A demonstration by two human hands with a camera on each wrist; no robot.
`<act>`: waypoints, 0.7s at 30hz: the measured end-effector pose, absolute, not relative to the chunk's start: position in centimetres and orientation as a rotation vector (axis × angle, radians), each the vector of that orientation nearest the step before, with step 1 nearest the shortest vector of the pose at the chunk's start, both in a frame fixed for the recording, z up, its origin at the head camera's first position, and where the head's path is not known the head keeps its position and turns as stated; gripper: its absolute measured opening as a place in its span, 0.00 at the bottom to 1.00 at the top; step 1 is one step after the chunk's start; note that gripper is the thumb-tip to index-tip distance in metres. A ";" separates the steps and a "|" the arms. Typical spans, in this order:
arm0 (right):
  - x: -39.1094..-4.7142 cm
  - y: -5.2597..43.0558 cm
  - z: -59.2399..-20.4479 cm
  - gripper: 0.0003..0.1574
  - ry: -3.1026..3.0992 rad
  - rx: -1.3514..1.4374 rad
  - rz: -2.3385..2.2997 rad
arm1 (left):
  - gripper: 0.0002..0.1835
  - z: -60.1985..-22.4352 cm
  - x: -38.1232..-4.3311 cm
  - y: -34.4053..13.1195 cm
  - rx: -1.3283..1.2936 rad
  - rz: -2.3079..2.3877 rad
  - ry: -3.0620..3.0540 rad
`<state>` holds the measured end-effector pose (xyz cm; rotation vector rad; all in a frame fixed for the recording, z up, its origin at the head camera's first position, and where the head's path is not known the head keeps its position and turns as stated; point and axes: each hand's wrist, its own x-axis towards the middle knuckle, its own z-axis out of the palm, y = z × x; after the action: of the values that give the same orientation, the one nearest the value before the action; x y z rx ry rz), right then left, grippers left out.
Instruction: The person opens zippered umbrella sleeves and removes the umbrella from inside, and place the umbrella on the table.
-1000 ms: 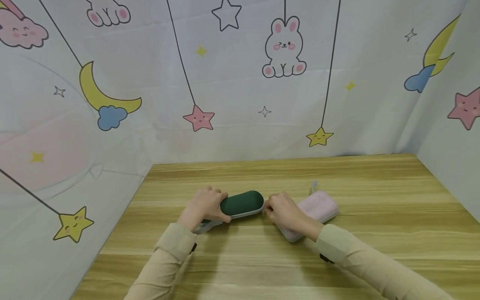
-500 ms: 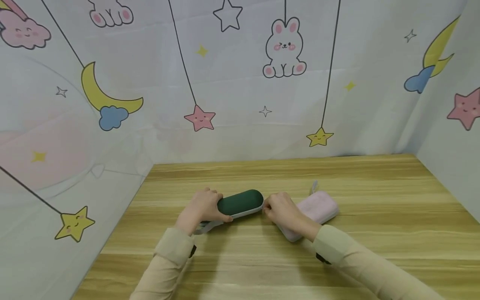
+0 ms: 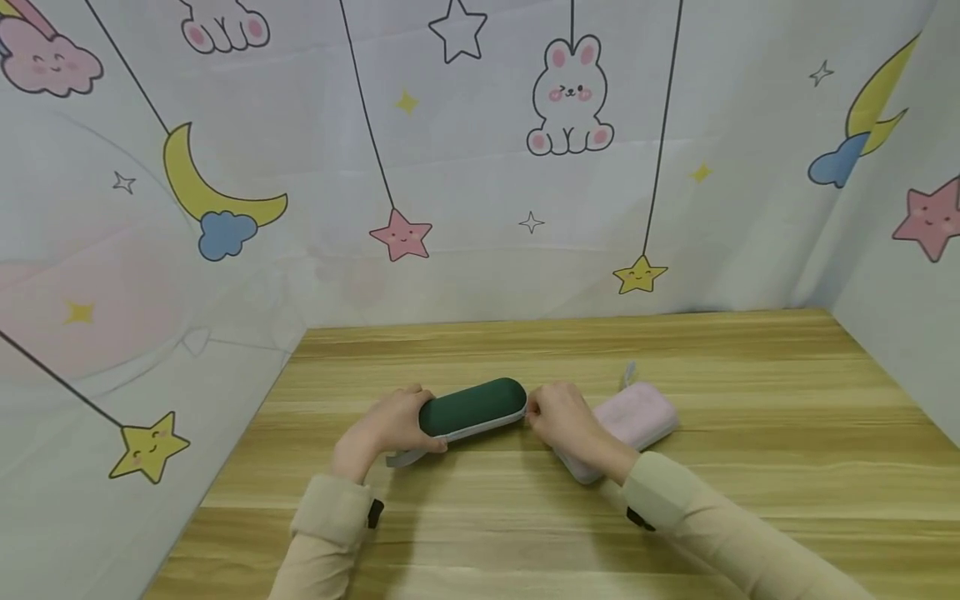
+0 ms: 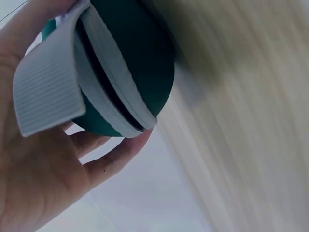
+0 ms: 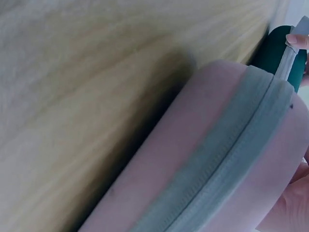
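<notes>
A green zippered case (image 3: 476,408) lies slantwise on the wooden table. My left hand (image 3: 386,421) grips its left end, thumb along the near side and fingers over the far side. In the left wrist view a grey ribbed strap (image 4: 48,84) hangs from that end, and a dark slit shows between the pale zipper tapes (image 4: 118,72). My right hand (image 3: 562,414), fingers curled, pinches the zipper pull at the case's right tip; the fingers mostly hide the pull. Under the right wrist lies a pink zippered case (image 3: 637,412), its grey zipper band (image 5: 212,169) seen closed in the right wrist view.
A small pale loop (image 3: 629,372) sticks out from the pink case's far side. Behind the wooden table (image 3: 525,533) hangs a white curtain (image 3: 480,183) printed with stars, moons and rabbits; it also covers both sides.
My left hand has shifted left, baring more of the green case, whose left part has moved slightly left. The right hand stays nearly in place at its tip. The pink case has not moved.
</notes>
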<state>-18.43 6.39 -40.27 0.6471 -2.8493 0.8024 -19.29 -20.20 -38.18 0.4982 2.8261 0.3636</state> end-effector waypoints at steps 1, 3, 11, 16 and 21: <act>-18.4 6.4 -40.3 0.08 -2.850 0.641 0.806 | 0.39 -38.2 -19.3 -20.2 0.498 0.366 2.826; -18.3 6.4 -40.5 0.08 -2.846 0.632 0.810 | 0.40 -38.1 -19.2 -20.1 0.501 0.373 2.824; -18.0 6.3 -40.7 0.08 -2.828 0.625 0.855 | 0.40 -38.0 -19.3 -19.9 0.484 0.336 2.825; -17.8 6.2 -40.9 0.08 -2.804 0.627 0.840 | 0.40 -37.9 -19.3 -19.8 0.479 0.309 2.834; -17.8 6.2 -41.0 0.07 -2.781 0.650 0.844 | 0.40 -37.8 -19.3 -19.7 0.472 0.295 2.841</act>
<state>-17.79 6.17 -40.96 0.6503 -2.7812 0.8443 -19.27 -19.68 -37.82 0.4718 2.8405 0.2948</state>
